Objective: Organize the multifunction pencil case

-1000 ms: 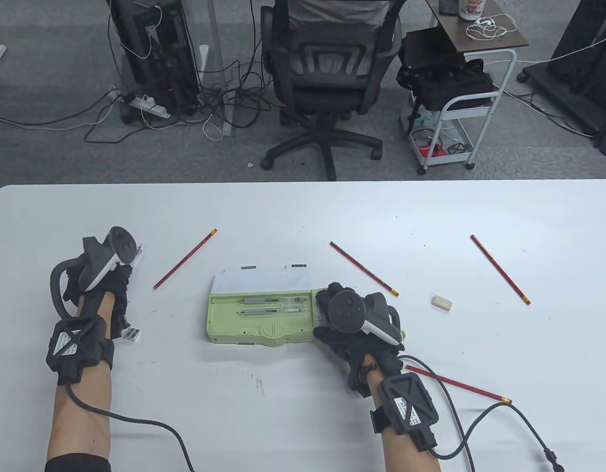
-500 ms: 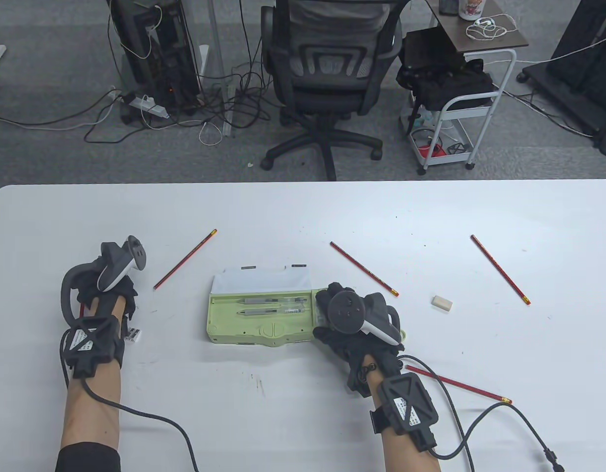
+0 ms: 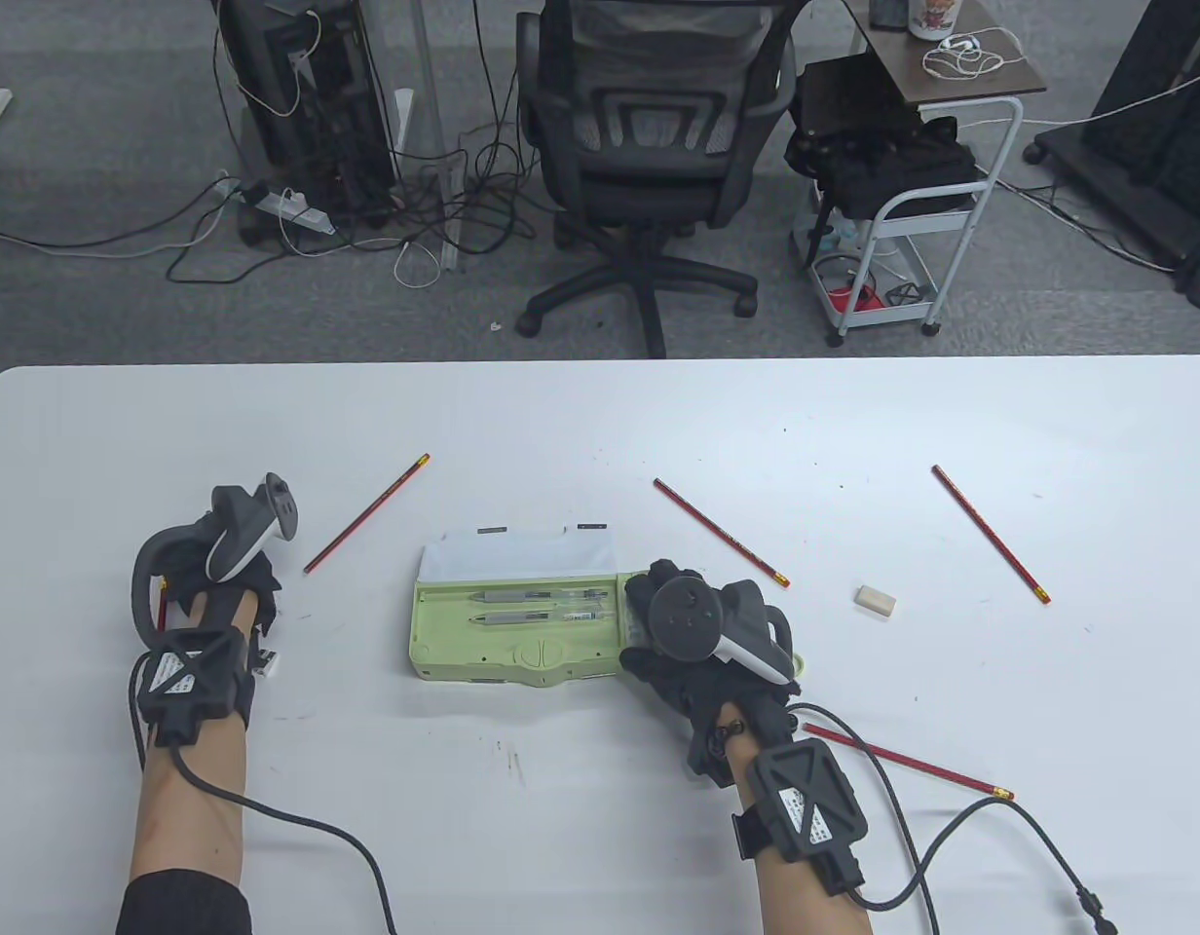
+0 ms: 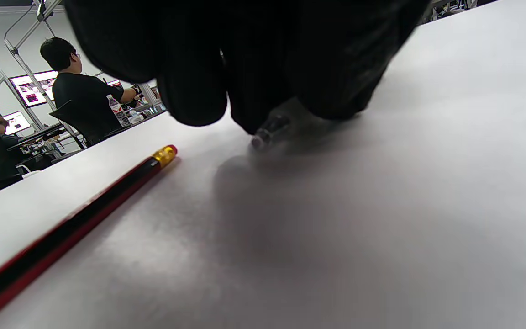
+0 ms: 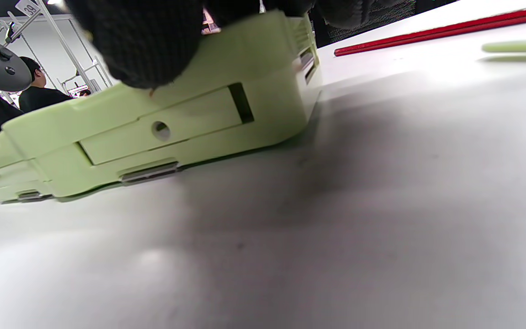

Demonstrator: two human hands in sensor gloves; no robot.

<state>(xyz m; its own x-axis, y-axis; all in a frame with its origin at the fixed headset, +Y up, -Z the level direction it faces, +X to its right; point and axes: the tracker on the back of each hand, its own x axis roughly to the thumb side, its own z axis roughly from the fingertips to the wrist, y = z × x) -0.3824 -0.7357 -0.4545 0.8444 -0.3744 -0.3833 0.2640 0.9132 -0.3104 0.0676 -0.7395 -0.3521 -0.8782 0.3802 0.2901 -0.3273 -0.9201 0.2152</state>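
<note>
- Your right hand (image 3: 702, 643) rests on the right end of the green pencil case (image 3: 517, 623), fingers (image 5: 144, 41) pressed on its top edge and gripping it
- The case lies open at the table's middle, lid (image 3: 517, 555) tipped back, two grey pens (image 3: 537, 605) side by side in its tray
- Your left hand (image 3: 220, 575) sits low on the table (image 3: 600, 429) at the left, fingers (image 4: 226, 68) curled together over a clear pen (image 4: 270, 130) whose tip pokes out beneath them
- A red pencil (image 4: 62, 228) lies just beside that hand; another (image 3: 366, 513) lies between your left hand and the case
- A white eraser (image 3: 875, 599) lies right of your right hand, well apart from the case
</note>
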